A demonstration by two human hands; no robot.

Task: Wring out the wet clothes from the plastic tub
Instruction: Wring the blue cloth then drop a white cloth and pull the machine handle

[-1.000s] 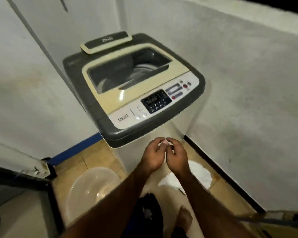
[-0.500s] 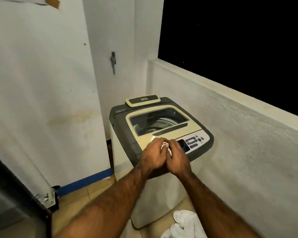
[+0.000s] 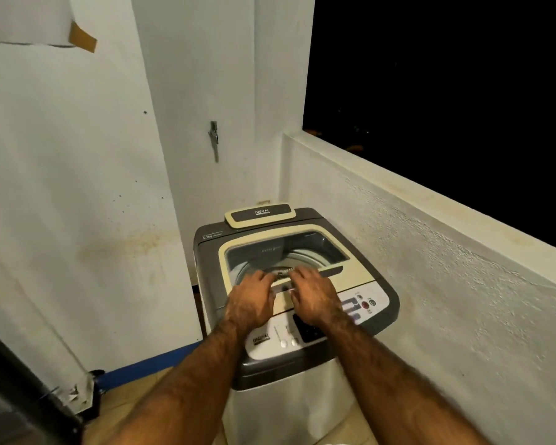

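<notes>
A top-loading washing machine (image 3: pixel 302 364) stands in the corner with its cream, windowed lid (image 3: pixel 350 277) down. My left hand (image 3: pixel 252 301) and my right hand (image 3: pixel 316 298) are side by side over the lid's front part. The bent fingers of both reach the lid handle (image 3: pixel 331 270) at the window's front edge, and motion blur smears the fingertips. Neither the plastic tub nor any wet clothes are in view. Through the lid window the drum (image 3: pixel 289 255) shows.
The control panel (image 3: pixel 363 305) lies just right of my right wrist. A low rough parapet wall (image 3: pixel 446 252) runs along the right, with dark night beyond. White walls close the left and back. A dark door edge (image 3: pixel 20 396) stands at the lower left.
The view has tilted up, so the tub and the white cloth on the floor have left the frame. My hands were clasped together; they have parted and moved forward onto the lid handle.
</notes>
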